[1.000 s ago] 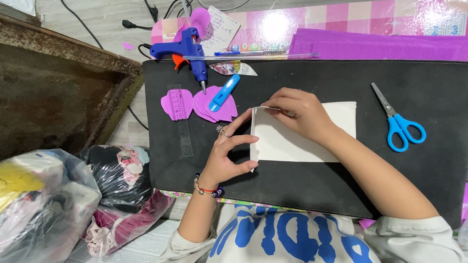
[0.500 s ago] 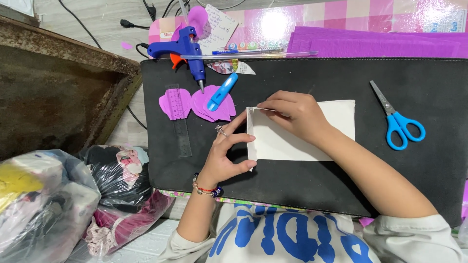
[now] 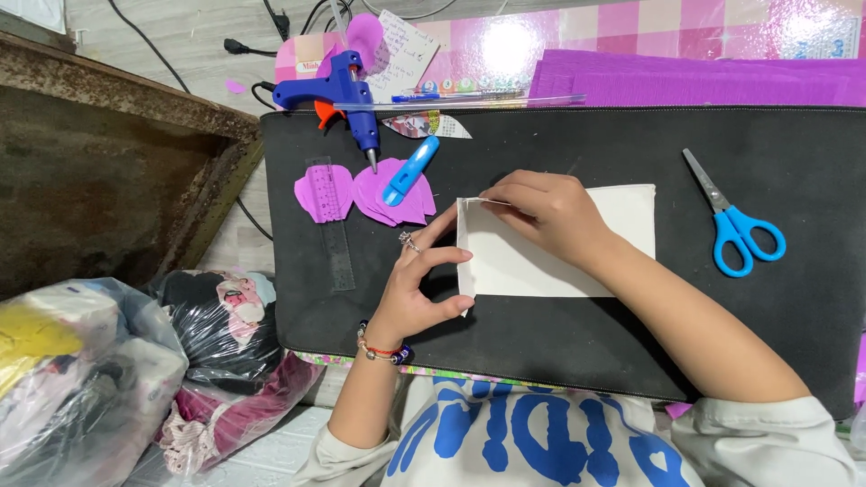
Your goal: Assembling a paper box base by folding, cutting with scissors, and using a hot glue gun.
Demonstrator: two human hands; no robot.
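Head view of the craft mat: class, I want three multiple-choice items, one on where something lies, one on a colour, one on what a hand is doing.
1. Where do the scissors lie?
A. Right of the white sheet on the black mat
B. Inside the plastic bag
C. Under the glue gun

2. What colour are the petal shapes by the glue gun?
A. Green
B. Purple
C. Orange

3. What is the right hand doing?
A. Gripping the scissors
B. Resting off the mat
C. Pressing on the top left part of the white sheet

Answers: 1 A, the blue-handled scissors lie on the black mat beyond the right edge of the white sheet. 2 B, the petals are purple. 3 C, its fingertips press near the sheet's upper left corner, while the left hand pinches the sheet's left edge.
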